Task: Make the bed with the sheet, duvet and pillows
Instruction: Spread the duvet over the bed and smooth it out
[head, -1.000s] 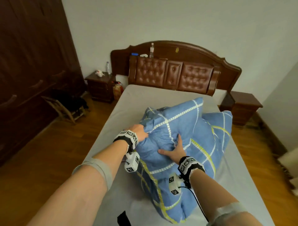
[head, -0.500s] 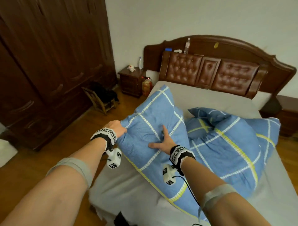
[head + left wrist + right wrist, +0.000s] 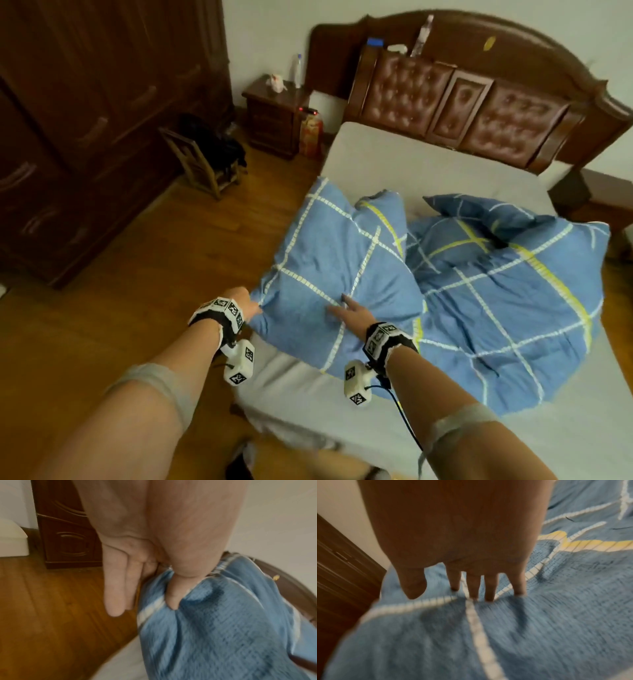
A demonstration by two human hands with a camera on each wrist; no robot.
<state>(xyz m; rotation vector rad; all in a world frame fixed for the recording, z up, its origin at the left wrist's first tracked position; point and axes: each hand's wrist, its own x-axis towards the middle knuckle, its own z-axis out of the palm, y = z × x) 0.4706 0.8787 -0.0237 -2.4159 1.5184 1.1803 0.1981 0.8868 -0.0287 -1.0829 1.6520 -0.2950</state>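
A blue pillow [image 3: 335,267] with white and yellow check lines lies near the left edge of the bed, on the grey sheet [image 3: 428,171]. My left hand [image 3: 246,303] pinches its near left corner; in the left wrist view the thumb of that hand [image 3: 144,608] digs into the blue fabric [image 3: 223,628] with the fingers behind it. My right hand [image 3: 349,310] rests flat on top of the pillow, and the right wrist view shows this hand [image 3: 471,588] with straight fingers pressing the cloth [image 3: 488,642]. A rumpled blue checked duvet [image 3: 496,291] lies to the right.
A dark wardrobe [image 3: 85,137] lines the left wall. A small wooden chair [image 3: 205,164] with dark cloth on it stands on the wood floor. A nightstand [image 3: 277,116] sits left of the padded headboard [image 3: 479,102], another nightstand [image 3: 599,195] to the right.
Both hands have carried the pillow off the blue pile to the left and down onto the sheet near the bed's left edge. The grips look unchanged.
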